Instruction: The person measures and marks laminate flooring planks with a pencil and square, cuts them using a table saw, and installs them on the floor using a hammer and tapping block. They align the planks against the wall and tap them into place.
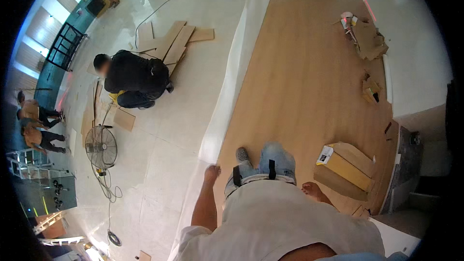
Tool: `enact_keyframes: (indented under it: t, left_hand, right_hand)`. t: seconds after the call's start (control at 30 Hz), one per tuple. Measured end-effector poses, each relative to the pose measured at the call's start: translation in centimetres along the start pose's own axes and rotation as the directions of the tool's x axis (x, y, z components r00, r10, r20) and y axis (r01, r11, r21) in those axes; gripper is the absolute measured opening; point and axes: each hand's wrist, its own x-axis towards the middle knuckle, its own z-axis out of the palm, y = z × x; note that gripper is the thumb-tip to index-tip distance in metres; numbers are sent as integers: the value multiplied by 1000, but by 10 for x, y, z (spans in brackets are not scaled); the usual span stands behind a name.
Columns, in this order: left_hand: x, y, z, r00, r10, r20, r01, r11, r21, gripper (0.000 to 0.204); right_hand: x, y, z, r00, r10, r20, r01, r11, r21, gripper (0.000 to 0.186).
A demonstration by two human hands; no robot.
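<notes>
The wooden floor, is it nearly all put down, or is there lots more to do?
A wide patch of wooden floor is laid, with a zigzag far edge. The pale underlay beside it and the bare floor have no boards yet, so much seems left. Loose planks and an open box of planks wait. The left hand and right hand look empty.

The left hand [211, 173] hangs at the edge of the white underlay sheet [227, 92], with open floor to its left as far as the round metal floor fan [101, 146] and its trailing cable. The right hand [313, 191] has little room: the open yellow-sided cardboard box [345, 166] sits just beside it. Ahead, the laid light-brown wooden plank floor [299, 77] runs bare up to crumpled cardboard scraps [368, 38] by the wall.
</notes>
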Motion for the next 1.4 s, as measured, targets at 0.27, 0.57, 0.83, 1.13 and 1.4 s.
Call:
enact_keyframes:
  t: [0.27, 0.57, 0.83, 1.13, 1.4]
  left_hand:
    - [154, 255, 12, 980, 173, -100, -170, 985, 32, 27]
    - [194, 271, 1, 983, -177, -57, 172, 981, -87, 29]
    - [263, 342, -2, 949, -305, -75, 257, 892, -371, 27]
    - [415, 519, -107, 937, -208, -282, 76, 906, -417, 31]
    - [552, 626, -186, 940, -188, -285, 70, 924, -377, 24]
  right_hand:
    - [143, -3, -193, 890, 173, 421, -455, 386, 803, 15]
    - [468, -505, -96, 778, 140, -612, -291, 944, -154, 31]
    - [669, -750, 37, 877, -106, -469, -171, 843, -510, 32]
    - [826, -734, 121, 957, 276, -84, -240, 601, -763, 18]
    - [1084, -750, 226, 949, 308, -62, -249, 617, -746, 19]
